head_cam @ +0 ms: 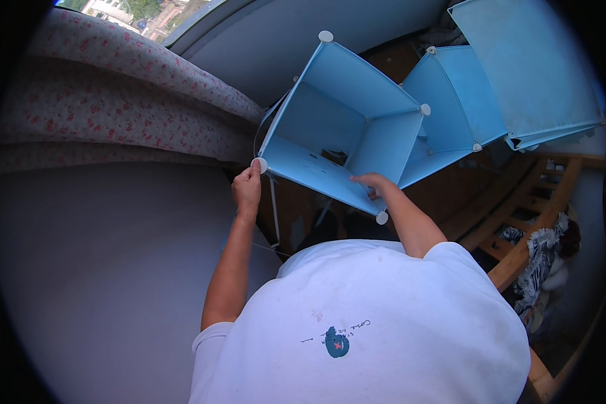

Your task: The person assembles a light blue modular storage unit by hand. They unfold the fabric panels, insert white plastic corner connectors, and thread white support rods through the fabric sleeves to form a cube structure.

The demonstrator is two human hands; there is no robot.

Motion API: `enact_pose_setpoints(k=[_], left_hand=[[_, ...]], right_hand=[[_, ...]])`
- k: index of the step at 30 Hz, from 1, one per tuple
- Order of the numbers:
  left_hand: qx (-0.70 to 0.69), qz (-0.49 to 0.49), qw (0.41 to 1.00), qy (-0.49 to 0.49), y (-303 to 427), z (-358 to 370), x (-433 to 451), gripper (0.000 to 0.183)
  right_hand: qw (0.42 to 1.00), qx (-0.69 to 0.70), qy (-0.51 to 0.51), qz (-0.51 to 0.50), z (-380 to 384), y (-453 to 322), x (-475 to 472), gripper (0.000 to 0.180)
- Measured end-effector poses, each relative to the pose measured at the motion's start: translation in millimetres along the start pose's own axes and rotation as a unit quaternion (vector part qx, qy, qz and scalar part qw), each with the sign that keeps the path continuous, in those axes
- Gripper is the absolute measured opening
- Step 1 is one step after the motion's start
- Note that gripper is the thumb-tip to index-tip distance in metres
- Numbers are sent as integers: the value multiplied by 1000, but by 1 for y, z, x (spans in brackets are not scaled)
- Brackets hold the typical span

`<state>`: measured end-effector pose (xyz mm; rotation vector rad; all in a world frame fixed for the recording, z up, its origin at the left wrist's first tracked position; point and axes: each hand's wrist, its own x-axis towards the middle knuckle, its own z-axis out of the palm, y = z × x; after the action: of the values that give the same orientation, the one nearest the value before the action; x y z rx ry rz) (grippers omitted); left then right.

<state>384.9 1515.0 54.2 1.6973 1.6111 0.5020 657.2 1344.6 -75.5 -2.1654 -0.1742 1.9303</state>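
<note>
Before me a light-blue plastic panel cube (333, 93) tilts with its open side facing me. Round white connectors cap its corners. My left hand (247, 187) grips the left corner connector (259, 165), thumb on its face. Inside the cube's opening, my right hand (376, 183) lies at the lower panel (318, 174), near the lower right corner connector (382, 217). Its fingers are partly spread, and whether they grip the panel edge cannot be made out. Dark marks and a cut-out opening (335, 154) show in the cube.
More blue cube compartments (447, 101) adjoin on the right, with a large blue panel (525, 70) above them. A floral curtain (131, 111) hangs at the left beside a window (141, 17). A wooden bed frame (545, 217) carries a zebra-print cloth (540, 257). Thin white rods (274, 212) stand below the cube.
</note>
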Motion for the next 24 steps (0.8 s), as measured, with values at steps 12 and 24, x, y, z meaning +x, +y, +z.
enact_pose_setpoints(k=[12, 24], left_hand=[[15, -13, 999, -40, 16, -3, 11, 49], [132, 40, 990, -33, 50, -14, 32, 39]], right_hand=[[903, -52, 19, -425, 59, -45, -52, 72], [734, -258, 282, -562, 88, -86, -73, 8]])
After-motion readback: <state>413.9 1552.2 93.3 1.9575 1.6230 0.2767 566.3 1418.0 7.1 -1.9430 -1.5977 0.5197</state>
